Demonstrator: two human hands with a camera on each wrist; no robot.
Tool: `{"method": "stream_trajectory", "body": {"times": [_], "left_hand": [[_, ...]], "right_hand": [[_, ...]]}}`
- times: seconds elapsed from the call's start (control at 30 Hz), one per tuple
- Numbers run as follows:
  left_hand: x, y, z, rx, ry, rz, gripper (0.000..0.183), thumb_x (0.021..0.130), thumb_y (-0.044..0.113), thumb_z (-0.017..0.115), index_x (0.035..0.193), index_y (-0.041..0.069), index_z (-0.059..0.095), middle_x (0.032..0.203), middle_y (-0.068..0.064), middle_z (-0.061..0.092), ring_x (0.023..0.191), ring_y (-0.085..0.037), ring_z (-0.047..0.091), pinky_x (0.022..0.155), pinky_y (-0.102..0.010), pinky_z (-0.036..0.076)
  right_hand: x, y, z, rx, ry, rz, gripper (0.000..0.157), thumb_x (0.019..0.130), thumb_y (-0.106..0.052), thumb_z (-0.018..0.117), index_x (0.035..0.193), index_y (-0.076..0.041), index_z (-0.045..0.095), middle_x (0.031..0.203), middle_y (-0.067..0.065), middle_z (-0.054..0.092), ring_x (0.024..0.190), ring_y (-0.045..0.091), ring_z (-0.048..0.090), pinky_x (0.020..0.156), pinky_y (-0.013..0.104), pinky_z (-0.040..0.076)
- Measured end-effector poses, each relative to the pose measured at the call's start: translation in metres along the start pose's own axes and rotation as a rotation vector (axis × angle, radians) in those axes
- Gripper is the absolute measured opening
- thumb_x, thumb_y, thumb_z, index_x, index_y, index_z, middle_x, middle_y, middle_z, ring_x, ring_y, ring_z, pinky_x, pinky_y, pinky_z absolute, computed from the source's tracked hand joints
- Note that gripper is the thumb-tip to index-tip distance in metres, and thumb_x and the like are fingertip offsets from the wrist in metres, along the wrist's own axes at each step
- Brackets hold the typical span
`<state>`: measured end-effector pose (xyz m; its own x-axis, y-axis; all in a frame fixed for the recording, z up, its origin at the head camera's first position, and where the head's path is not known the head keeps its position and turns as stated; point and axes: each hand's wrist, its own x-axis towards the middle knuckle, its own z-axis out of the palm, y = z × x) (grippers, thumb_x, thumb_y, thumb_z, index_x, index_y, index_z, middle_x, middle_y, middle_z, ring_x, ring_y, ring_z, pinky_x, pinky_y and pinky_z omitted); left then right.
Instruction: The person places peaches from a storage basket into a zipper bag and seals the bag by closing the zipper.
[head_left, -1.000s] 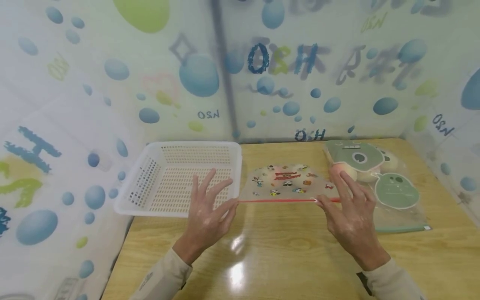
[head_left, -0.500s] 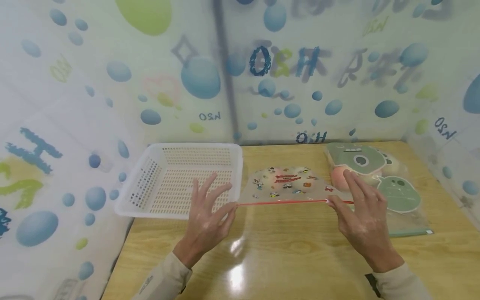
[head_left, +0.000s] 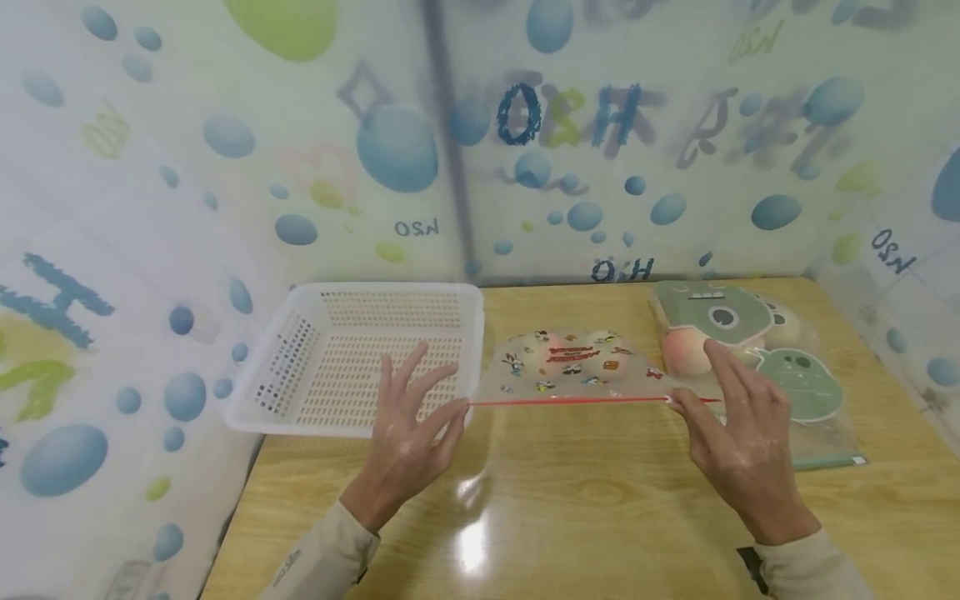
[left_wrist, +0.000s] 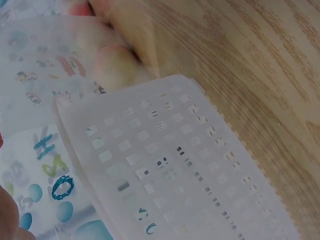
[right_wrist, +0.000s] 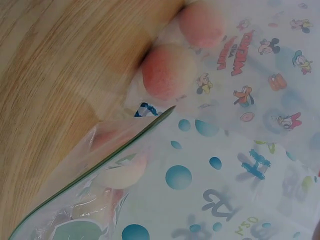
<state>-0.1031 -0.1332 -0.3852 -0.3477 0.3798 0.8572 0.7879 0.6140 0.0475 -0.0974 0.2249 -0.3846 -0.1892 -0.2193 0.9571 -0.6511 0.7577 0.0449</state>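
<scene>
A clear zip bag (head_left: 495,375) printed with cartoon figures lies on the table, its red zipper edge stretched toward me. Round pink and cream fruits, which look like peaches (right_wrist: 167,72), show through it in the right wrist view. With thumb and index finger my left hand (head_left: 408,446) pinches the left corner of the zipper; its other fingers are spread. My right hand (head_left: 746,458) pinches the small white slider (head_left: 671,400) near the zipper's right end. Only slivers of the hands appear in the wrist views.
A white perforated basket (head_left: 480,333) stands at the left, close beside the left hand. At the right lies a second zip bag (head_left: 802,387) with green cartoon faces, holding similar fruit. A patterned curtain (head_left: 525,208) hangs behind the wooden table (head_left: 570,517).
My right hand has slid to the right along the red zipper with the slider, nearing the bag's right corner. The left hand has stayed at the left corner, almost still.
</scene>
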Motion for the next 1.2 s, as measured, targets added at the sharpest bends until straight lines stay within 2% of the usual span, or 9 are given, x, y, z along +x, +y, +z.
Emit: {"method": "stream_trajectory", "body": {"times": [0.4, 0.73, 1.0, 1.1, 1.2], "left_hand": [[0.003, 0.000, -0.001, 0.007, 0.004, 0.010, 0.020, 0.097, 0.014, 0.060, 0.083, 0.006, 0.072, 0.122, -0.019, 0.065, 0.126, -0.055, 0.050, 0.098, -0.085, 0.020], [-0.001, 0.001, -0.003, 0.009, -0.025, 0.002, 0.023, 0.098, 0.016, 0.059, 0.083, 0.005, 0.073, 0.123, -0.019, 0.065, 0.127, -0.054, 0.049, 0.099, -0.085, 0.019], [-0.003, 0.004, -0.004, 0.003, -0.028, -0.010, 0.015, 0.093, 0.012, 0.064, 0.083, 0.006, 0.072, 0.123, -0.018, 0.065, 0.126, -0.054, 0.049, 0.099, -0.085, 0.018], [-0.003, 0.005, -0.003, 0.000, -0.031, -0.010, 0.016, 0.094, 0.013, 0.063, 0.083, 0.006, 0.071, 0.122, -0.018, 0.065, 0.124, -0.053, 0.051, 0.099, -0.084, 0.020], [-0.004, 0.006, -0.002, -0.033, -0.051, 0.004, 0.015, 0.094, 0.014, 0.062, 0.084, 0.005, 0.070, 0.123, -0.019, 0.065, 0.123, -0.052, 0.052, 0.102, -0.079, 0.025]], "right_hand": [[-0.002, 0.004, -0.008, -0.026, -0.002, 0.030, 0.037, 0.104, -0.021, 0.058, 0.083, 0.005, 0.071, 0.128, 0.028, 0.062, 0.108, 0.051, 0.059, 0.067, 0.062, 0.033], [-0.007, 0.007, -0.014, -0.021, 0.017, 0.036, 0.033, 0.104, -0.019, 0.058, 0.085, 0.005, 0.070, 0.126, 0.028, 0.064, 0.110, 0.049, 0.061, 0.068, 0.061, 0.034], [-0.011, 0.011, -0.020, -0.022, -0.001, 0.047, 0.034, 0.105, -0.020, 0.057, 0.087, 0.006, 0.070, 0.128, 0.027, 0.063, 0.112, 0.047, 0.061, 0.071, 0.061, 0.034], [-0.014, 0.011, -0.023, 0.008, 0.002, 0.032, 0.032, 0.104, -0.018, 0.058, 0.089, 0.007, 0.071, 0.123, 0.026, 0.066, 0.107, 0.047, 0.063, 0.076, 0.058, 0.038], [-0.019, 0.011, -0.028, 0.071, -0.018, 0.012, 0.031, 0.104, -0.016, 0.058, 0.093, 0.009, 0.072, 0.115, 0.024, 0.070, 0.093, 0.044, 0.067, 0.084, 0.048, 0.044]]}}
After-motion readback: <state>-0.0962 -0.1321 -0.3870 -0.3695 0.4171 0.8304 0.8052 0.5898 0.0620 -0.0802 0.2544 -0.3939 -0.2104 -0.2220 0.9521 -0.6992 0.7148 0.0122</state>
